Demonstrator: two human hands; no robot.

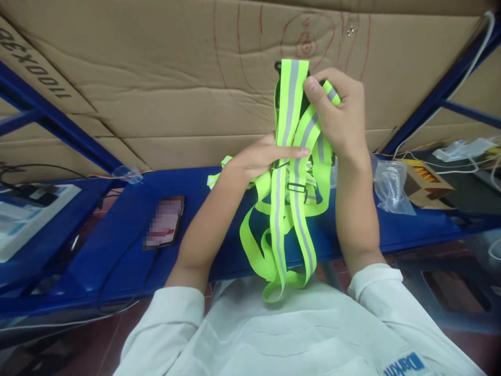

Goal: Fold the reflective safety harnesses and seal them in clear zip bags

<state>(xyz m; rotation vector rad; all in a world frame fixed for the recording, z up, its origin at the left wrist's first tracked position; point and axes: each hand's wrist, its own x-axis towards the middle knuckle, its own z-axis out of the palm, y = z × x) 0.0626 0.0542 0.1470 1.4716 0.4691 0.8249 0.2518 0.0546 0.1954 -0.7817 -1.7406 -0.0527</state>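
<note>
A neon yellow reflective harness (277,209) with grey stripes and black buckles hangs in loops in front of my chest. My left hand (266,156) is wrapped round several of its straps at mid-height, thumb across the front. Higher up, my right hand (338,104) pinches the harness near its top, with a short strap end sticking out beside the thumb. A black slide buckle (297,188) shows just below my left hand. The lower loops droop past the table edge towards my shirt. Part of the bundle behind my left hand is hidden.
A phone (164,222) lies on the blue table (117,230) to the left. Upright cardboard (164,68) with red drawn lines forms the back. At right are a clear plastic bag (391,183) and a brown paper packet (425,183). Blue frame bars (66,122) slant at both sides.
</note>
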